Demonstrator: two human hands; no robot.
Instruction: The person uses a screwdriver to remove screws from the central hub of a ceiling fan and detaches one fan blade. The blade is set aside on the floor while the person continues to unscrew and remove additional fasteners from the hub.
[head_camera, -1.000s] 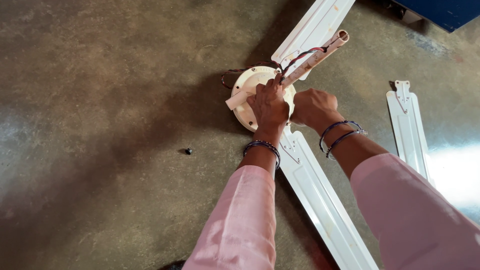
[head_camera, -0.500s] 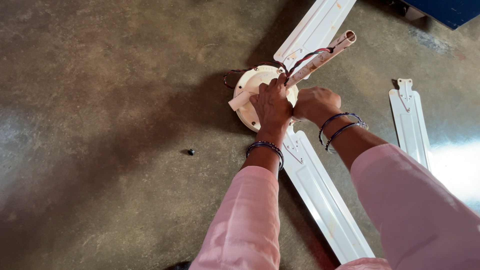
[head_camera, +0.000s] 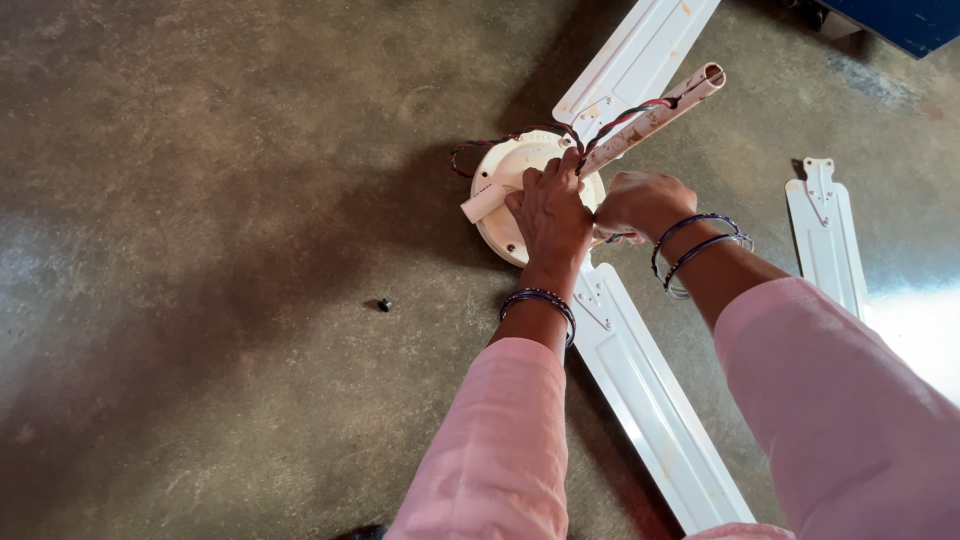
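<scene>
A white ceiling fan lies on the concrete floor. Its round motor housing (head_camera: 503, 178) carries a blade (head_camera: 655, 420) running toward me and another blade (head_camera: 640, 62) running away. A pale down rod (head_camera: 650, 118) with red and black wires (head_camera: 500, 140) slants over the motor. My left hand (head_camera: 550, 212) rests on top of the motor, fingers curled at the rod's base. My right hand (head_camera: 640, 203) is closed in a fist at the motor's right edge, where the near blade joins; what it grips is hidden.
A loose third fan blade (head_camera: 828, 235) lies on the floor at the right. A small dark screw (head_camera: 383, 304) sits on the floor left of my arms. A blue object (head_camera: 900, 20) fills the top right corner.
The hands stay on the fan motor with only slight shifts. The view has moved a little, so the fan sits slightly higher in the picture.
</scene>
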